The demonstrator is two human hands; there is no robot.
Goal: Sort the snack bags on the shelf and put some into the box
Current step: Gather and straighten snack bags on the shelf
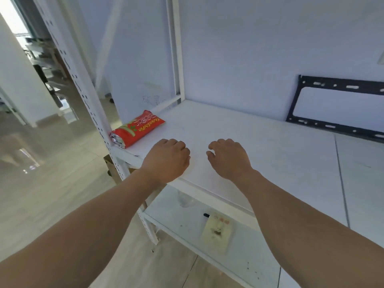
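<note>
A red snack bag (137, 128) with green and yellow print lies flat at the left end of the white shelf board (270, 146). My left hand (167, 159) hovers over the board just right of the bag, fingers curled under, holding nothing. My right hand (227, 157) is beside it, about a hand's width to the right, fingers loosely bent and apart, also holding nothing. On the lower shelf (176, 217) lies a pale yellow snack bag (217, 231). A corner of a brown cardboard box (111, 168) shows behind the shelf post, below the board.
A perforated white upright post (83, 88) stands at the shelf's left front corner. A black metal bracket frame (336, 104) leans against the wall at the back right of the board. A small black object (206, 215) and a clear wrapper (185, 199) lie on the lower shelf.
</note>
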